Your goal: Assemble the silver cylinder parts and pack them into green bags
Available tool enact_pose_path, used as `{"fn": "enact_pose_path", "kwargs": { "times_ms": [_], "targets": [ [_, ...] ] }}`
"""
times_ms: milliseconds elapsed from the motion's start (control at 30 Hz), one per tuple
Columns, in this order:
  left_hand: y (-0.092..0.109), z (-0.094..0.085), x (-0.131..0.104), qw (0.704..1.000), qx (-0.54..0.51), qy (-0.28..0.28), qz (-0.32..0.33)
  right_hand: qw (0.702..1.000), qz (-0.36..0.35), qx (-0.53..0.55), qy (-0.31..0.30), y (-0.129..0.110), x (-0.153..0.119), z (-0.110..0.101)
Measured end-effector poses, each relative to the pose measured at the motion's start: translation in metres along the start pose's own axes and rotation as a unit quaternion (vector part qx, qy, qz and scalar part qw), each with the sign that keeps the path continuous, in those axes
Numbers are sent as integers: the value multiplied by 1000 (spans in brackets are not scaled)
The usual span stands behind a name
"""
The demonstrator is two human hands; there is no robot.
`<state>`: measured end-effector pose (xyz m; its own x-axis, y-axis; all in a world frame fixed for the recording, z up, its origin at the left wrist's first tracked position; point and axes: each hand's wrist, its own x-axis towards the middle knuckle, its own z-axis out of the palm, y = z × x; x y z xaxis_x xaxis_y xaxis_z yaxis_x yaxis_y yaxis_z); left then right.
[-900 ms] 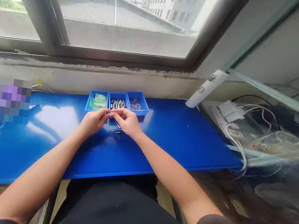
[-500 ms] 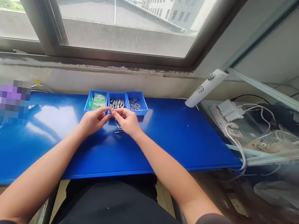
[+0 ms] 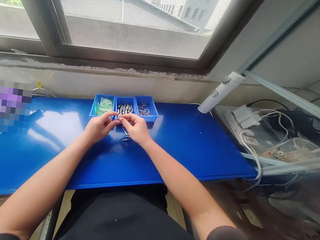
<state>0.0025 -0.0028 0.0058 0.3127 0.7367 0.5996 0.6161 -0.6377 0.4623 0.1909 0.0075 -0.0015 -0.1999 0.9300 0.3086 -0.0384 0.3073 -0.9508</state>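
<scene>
Closely grouped: thin metal parts [image 3: 126,139] on a blue table [image 3: 181,139]

These parts lie loose just beside the right hand [image 3: 138,129], which partly hides them. The left hand [image 3: 98,128] faces it, and the bent fingertips of both almost meet in front of three blue boxes [image 3: 125,100]. Whether they pinch some tiny piece, I cannot tell. The left box [image 3: 92,106] contains green sticks [image 3: 105,106], the middle box dark and silver pieces [image 3: 125,109], the right box [image 3: 152,118] small metal pins [image 3: 143,112]. Farther right, a white bottle [image 3: 218,96] stands near the wall [image 3: 164,87].

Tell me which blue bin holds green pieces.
The leftmost bin, with green pieces; the middle bin and right bin hold dark and silvery pieces.
</scene>
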Motion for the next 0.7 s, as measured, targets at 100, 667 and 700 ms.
{"fn": "enact_pose_path", "kwargs": {
  "times_ms": [100,667,700],
  "targets": [
    [1,0,0,1000,2,6,7,1000,7,-10,2,1,0,-1],
    [1,0,1,1000,-3,12,4,1000,-4,-30,0,-4,-1,0],
    [1,0,1,1000,1,10,4,999,-6,-31,0,-5,-2,-1]
  ]
}}
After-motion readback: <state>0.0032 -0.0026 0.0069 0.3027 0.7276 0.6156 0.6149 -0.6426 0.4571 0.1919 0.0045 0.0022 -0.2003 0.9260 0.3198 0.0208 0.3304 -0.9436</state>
